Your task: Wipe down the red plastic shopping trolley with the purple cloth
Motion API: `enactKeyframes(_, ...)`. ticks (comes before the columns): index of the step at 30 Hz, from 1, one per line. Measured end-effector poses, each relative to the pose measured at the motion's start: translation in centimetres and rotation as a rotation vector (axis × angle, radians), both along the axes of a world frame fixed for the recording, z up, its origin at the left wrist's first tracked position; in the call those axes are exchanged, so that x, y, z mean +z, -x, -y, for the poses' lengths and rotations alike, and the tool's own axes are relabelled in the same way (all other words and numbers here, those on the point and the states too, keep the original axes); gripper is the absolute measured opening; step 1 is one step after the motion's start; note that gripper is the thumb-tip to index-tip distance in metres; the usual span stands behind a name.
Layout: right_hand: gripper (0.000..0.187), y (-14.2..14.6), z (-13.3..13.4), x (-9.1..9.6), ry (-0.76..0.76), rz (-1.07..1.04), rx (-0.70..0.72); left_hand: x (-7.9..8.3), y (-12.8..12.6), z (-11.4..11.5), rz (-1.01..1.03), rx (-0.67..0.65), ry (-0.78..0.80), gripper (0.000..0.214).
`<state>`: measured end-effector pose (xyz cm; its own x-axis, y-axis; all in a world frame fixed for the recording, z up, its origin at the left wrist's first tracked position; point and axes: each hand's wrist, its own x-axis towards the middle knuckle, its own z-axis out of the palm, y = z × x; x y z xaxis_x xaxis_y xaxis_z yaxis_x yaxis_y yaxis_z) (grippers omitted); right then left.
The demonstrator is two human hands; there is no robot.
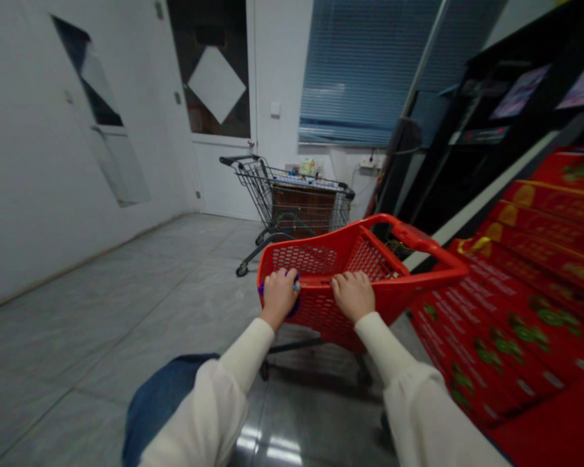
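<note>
A red plastic shopping cart (370, 259) stands right in front of me on the tiled floor. My left hand (278, 295) is closed around the cart's near rim and also clutches a small purple object (261, 289) that I cannot make out. My right hand (353, 293) grips the same rim a little to the right, fingers curled over it. Both arms wear cream sleeves. The cart's basket looks empty from here.
A grey metal shopping cart (292, 198) holding a brown box and small items stands ahead by the white wall. Stacked red cartons (525, 292) line the right side. Black machines (491, 123) stand behind them. A door (214, 104) and blue blinds (360, 71) are at the back.
</note>
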<state>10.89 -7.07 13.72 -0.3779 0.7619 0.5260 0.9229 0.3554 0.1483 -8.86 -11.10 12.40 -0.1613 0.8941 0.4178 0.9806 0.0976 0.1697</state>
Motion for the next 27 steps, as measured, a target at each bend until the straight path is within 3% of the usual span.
enactKeyframes(1, 0.035, -0.8, -0.3, 0.4, -0.012, 0.001, -0.061, -0.1, 1.0, 0.0, 0.006, 0.01, 0.0, 0.024)
enactKeyframes(6, 0.039, -1.5, -0.3, 0.6, 0.007, 0.03, -0.048, -0.3, 4.4, -0.3, 0.061, 0.141, 0.033, 0.028)
enactKeyframes(9, 0.038, 0.1, 0.3, 0.0, -0.014, -0.005, -0.045, 0.3, 2.7, -0.6, 0.065, 0.183, 0.033, 0.029)
enactKeyframes(14, 0.036, 1.9, 1.2, -0.7, -0.078, -0.049, 0.002, 1.2, -2.7, -0.8, 0.054, -0.006, -0.008, 0.023)
enactKeyframes(16, 0.035, 2.2, 1.5, -0.9, -0.103, -0.064, 0.026, 1.1, -2.5, -0.7, 0.057, -0.046, -0.008, 0.023)
enactKeyframes(18, 0.034, 2.5, 1.8, -1.0, -0.121, -0.079, 0.041, 0.9, -0.7, -0.8, 0.043, -0.037, -0.002, 0.024)
enactKeyframes(22, 0.034, 3.1, 1.9, -1.1, -0.129, -0.104, 0.043, 0.7, 2.8, -0.8, 0.022, 0.091, 0.01, 0.025)
enactKeyframes(24, 0.034, 3.5, 1.9, -1.1, -0.125, -0.116, 0.041, 0.8, 2.3, -0.8, 0.019, 0.126, 0.013, 0.026)
enactKeyframes(27, 0.034, 3.7, 1.9, -0.9, -0.117, -0.119, 0.031, 0.9, -0.9, -0.6, 0.022, 0.046, -0.005, 0.025)
